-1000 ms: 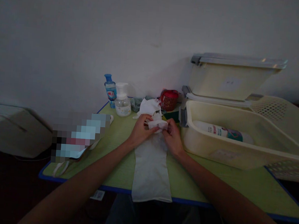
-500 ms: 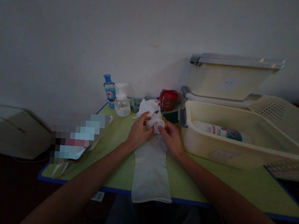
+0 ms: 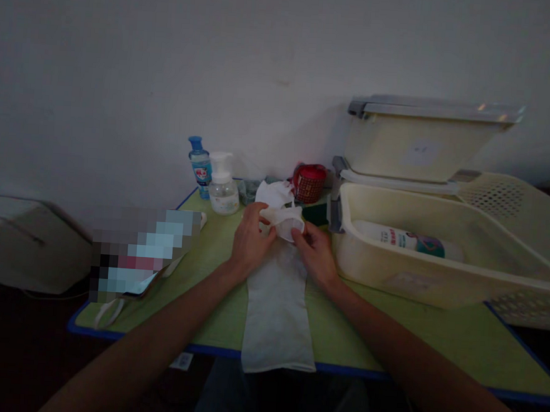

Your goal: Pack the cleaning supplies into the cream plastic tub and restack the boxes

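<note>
The white fabric gapes wider than before between the fingers.

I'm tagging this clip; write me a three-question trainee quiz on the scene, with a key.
1. Which hands are on the small white item?
2. What lies inside the open bin?
A. A pair of scissors
B. A white bottle
C. A shoe
3. Fill in: seen from the wearer's side, the pump bottle stands to the ___ of the red container.

Key:
1. Both, the left hand and the right hand.
2. B
3. left
</note>
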The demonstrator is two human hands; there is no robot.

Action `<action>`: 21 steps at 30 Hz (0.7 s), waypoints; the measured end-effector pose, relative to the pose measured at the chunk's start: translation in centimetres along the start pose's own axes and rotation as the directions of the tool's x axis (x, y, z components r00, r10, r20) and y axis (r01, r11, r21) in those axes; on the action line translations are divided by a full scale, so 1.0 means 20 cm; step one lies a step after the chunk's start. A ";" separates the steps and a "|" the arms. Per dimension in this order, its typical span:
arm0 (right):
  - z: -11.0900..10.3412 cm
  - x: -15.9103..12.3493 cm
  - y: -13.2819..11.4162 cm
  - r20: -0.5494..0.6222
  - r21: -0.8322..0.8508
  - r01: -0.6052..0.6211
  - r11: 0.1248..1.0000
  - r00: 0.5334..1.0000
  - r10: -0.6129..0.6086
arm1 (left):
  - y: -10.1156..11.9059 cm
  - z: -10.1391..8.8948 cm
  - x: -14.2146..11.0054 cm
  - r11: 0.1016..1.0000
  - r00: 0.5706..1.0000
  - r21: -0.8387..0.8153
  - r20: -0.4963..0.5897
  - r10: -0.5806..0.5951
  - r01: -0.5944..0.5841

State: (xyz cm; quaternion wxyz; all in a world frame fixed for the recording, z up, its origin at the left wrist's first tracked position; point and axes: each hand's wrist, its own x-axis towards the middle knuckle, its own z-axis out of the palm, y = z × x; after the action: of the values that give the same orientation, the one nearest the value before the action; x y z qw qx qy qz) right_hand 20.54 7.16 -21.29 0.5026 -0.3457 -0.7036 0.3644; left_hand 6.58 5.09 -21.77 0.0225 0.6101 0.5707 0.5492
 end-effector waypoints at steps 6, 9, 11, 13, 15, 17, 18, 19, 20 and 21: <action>0.01 0.00 0.01 0.009 0.013 -0.026 1.000 1.000 0.026 | 0.01 -0.03 0.02 0.994 0.995 0.072 -0.048 0.082 -0.079; 0.00 0.00 0.01 -0.049 -0.031 -0.018 0.999 0.999 0.016 | 0.01 -0.03 0.02 0.996 0.992 0.067 -0.112 0.060 -0.053; 0.00 0.00 0.01 -0.093 -0.073 0.017 0.997 0.995 -0.023 | 0.01 -0.03 0.02 0.998 0.988 0.057 -0.152 0.029 -0.020; 0.00 0.00 0.01 -0.116 -0.119 0.044 0.992 0.992 -0.058 | 0.02 -0.04 0.02 0.999 0.985 0.048 -0.173 0.023 -0.015; 0.00 0.00 0.00 -0.134 -0.153 0.040 0.987 0.989 -0.061 | 0.02 -0.04 0.02 0.997 0.983 0.040 -0.172 0.065 -0.059; 0.00 0.00 -0.01 -0.150 -0.154 0.005 0.988 0.988 -0.029 | 0.03 -0.05 0.02 0.992 0.980 0.030 -0.158 0.122 -0.119; 0.00 -0.01 -0.01 -0.156 -0.149 -0.019 0.989 0.988 -0.005 | 0.03 -0.05 0.02 0.990 0.978 0.025 -0.150 0.144 -0.142; 0.00 -0.01 -0.01 -0.158 -0.144 -0.044 0.989 0.987 0.021 | 0.02 -0.04 0.02 0.988 0.978 0.018 -0.140 0.157 -0.156; 0.00 -0.01 -0.02 -0.157 -0.141 -0.066 0.988 0.987 0.043 | 0.02 -0.04 0.01 0.986 0.978 0.009 -0.131 0.164 -0.164; 0.00 -0.01 -0.02 -0.152 -0.139 -0.081 0.987 0.987 0.060 | 0.02 -0.04 0.01 0.986 0.978 -0.005 -0.126 0.168 -0.170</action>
State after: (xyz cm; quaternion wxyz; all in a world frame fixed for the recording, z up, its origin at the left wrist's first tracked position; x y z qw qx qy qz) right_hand 20.61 6.80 -21.03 0.5137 -0.4320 -0.6763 0.3035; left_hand 6.23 4.65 -20.99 -0.0551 0.6206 0.5129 0.5905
